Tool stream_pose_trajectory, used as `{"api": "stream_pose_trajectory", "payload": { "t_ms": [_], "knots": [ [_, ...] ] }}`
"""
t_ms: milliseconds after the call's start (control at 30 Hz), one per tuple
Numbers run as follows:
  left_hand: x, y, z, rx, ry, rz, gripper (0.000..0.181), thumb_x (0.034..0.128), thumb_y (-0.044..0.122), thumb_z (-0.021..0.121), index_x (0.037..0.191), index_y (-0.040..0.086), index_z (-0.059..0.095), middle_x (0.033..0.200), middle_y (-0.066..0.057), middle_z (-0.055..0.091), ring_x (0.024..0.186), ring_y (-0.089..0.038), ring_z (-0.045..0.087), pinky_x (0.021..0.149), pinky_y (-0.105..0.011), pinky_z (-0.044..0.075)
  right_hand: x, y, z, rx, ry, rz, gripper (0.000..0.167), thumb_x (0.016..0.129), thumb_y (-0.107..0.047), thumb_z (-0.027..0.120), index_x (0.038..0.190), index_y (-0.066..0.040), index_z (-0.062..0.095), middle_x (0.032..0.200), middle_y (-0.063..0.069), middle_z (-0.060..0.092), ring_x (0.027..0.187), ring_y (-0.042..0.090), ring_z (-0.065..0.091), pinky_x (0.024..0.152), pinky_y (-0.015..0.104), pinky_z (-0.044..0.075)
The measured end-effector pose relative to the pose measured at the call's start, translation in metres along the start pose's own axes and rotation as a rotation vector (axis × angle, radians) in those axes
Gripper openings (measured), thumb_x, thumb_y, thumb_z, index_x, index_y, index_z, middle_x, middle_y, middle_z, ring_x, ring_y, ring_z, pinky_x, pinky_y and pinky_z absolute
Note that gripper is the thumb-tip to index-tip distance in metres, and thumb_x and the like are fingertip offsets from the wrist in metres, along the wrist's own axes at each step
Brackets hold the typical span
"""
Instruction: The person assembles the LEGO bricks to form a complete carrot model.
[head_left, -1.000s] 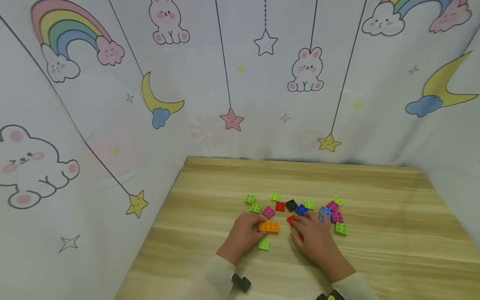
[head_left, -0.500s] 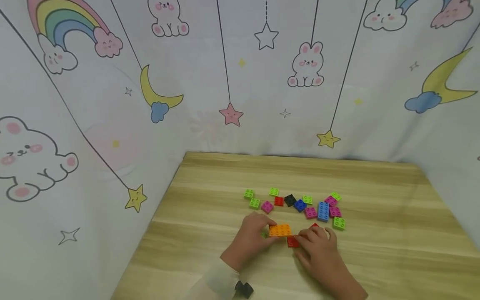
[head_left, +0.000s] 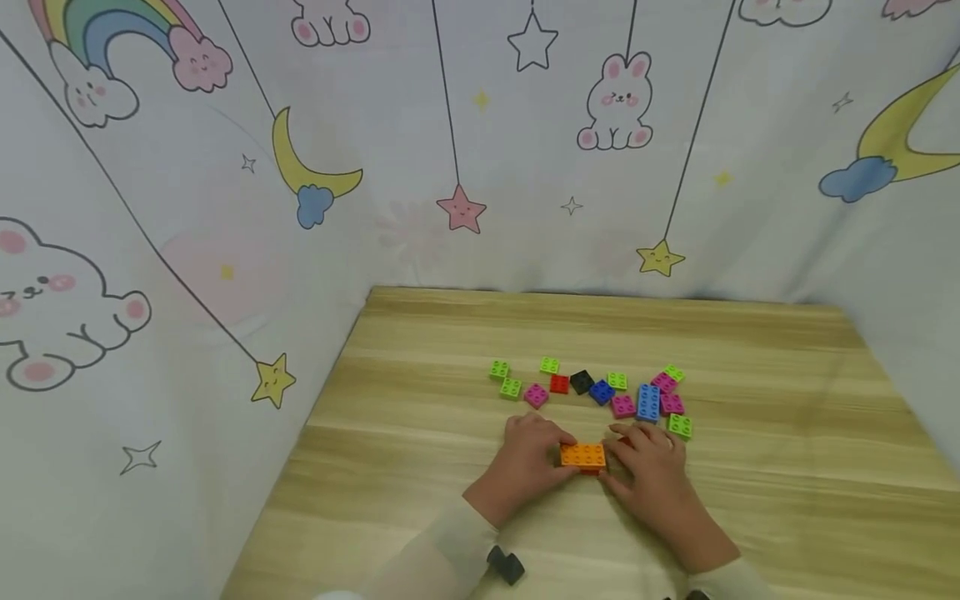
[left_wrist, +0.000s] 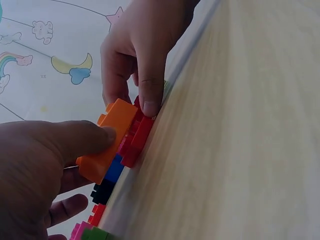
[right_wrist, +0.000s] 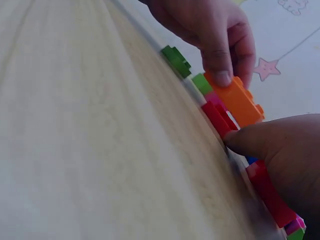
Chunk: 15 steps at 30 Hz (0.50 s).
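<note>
My left hand [head_left: 528,462] pinches an orange eight-stud brick [head_left: 582,456] between thumb and fingers. Below it lies a red brick [left_wrist: 137,142], mostly covered in the head view. My right hand [head_left: 651,475] holds that red brick at its right end, the thumb against its side in the right wrist view. In both wrist views the orange brick is slightly tilted over the red one; whether the two are joined I cannot tell. A second red brick [right_wrist: 270,195] is beneath my right hand.
Beyond the hands lie a black brick [head_left: 582,382], a dark blue brick [head_left: 602,392], a light blue long brick [head_left: 648,402], a small red brick [head_left: 559,384] and several pink and lime ones. A green brick [right_wrist: 176,61] sits near my left hand. Printed cloth surrounds the wooden table [head_left: 787,417].
My left hand has carried the orange brick to the right, over the red one. The right hand has drawn red bricks nearer, uncovering a pink brick. The head view has tilted down.
</note>
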<state>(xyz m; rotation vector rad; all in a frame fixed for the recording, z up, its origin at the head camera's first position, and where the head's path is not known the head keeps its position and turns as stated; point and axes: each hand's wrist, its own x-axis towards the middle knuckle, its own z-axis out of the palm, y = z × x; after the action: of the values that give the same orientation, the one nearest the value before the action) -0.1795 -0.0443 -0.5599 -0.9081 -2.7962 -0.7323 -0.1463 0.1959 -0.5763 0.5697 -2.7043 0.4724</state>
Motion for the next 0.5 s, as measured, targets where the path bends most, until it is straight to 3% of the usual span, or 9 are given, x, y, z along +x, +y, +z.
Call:
{"api": "stream_pose_trajectory", "payload": {
  "t_ms": [133,300,500],
  "knots": [
    [0.0006,0.0025,0.0015,-0.009,-0.036,-0.016,0.035,0.0854,0.046,0.085,0.116,0.030,0.078,0.109,0.020,0.072,0.103,-0.007,0.053,0.102,-0.044,0.035,-0.0014,0.0068,-0.0028,0.032,0.027,0.000,0.049,0.076,-0.038,0.091,0.116,-0.015,0.076,0.133,0.005,0.064,0.123,0.036,0.050,0.100,0.074,0.028],
    [0.0001,0.0038,0.0031,0.003,-0.033,-0.015,0.036,0.0856,0.046,0.084,0.117,0.032,0.078,0.110,0.019,0.072,0.103,-0.007,0.052,0.102,-0.044,0.035,0.0000,0.0071,-0.0016,0.129,0.078,-0.082,0.059,0.074,-0.041,0.092,0.124,-0.014,0.075,0.133,0.004,0.066,0.126,0.035,0.050,0.102,0.075,0.023],
    [0.0008,0.0090,0.0037,0.006,-0.008,0.007,0.036,0.0861,0.048,0.083,0.117,0.031,0.078,0.108,0.018,0.073,0.102,-0.007,0.052,0.102,-0.045,0.035,0.0028,0.0008,-0.0001,0.210,0.130,-0.166,0.042,0.078,-0.030,0.091,0.115,-0.015,0.078,0.117,-0.001,0.073,0.123,0.037,0.056,0.103,0.075,0.022]
  ]
}}
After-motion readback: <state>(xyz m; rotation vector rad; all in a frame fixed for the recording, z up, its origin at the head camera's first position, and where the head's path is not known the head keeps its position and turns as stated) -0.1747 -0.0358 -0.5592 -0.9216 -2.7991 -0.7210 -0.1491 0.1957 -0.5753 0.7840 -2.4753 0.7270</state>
